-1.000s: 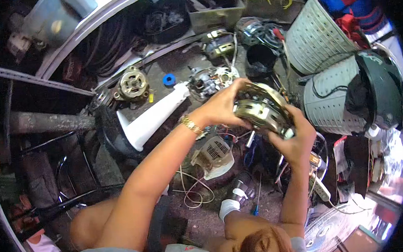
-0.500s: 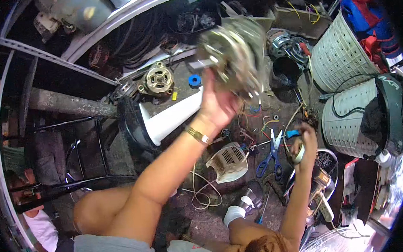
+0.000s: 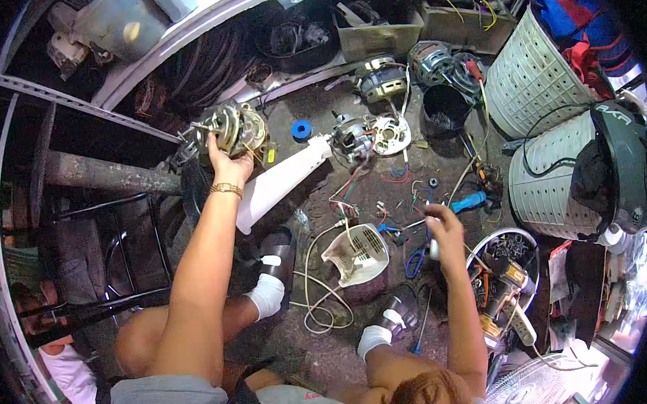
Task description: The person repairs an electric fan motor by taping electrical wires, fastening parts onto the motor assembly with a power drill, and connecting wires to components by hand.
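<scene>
Standing near the worker, I see first, at left, the left hand, whose fingers are grasping a metal motor. This motor partly covers another metal unit; whether the two are touching, I cannot tell. Just beside lies a long white plastic piece, and beyond it a blue ring. Next, on the floor, are an opened motor with coloured wires and a white vented housing. Farther right, the right hand has bent fingers with something white at them, but whether they grip it, I cannot tell. A blue-handled screwdriver lies near, and rightmost is a yellow drill.
</scene>
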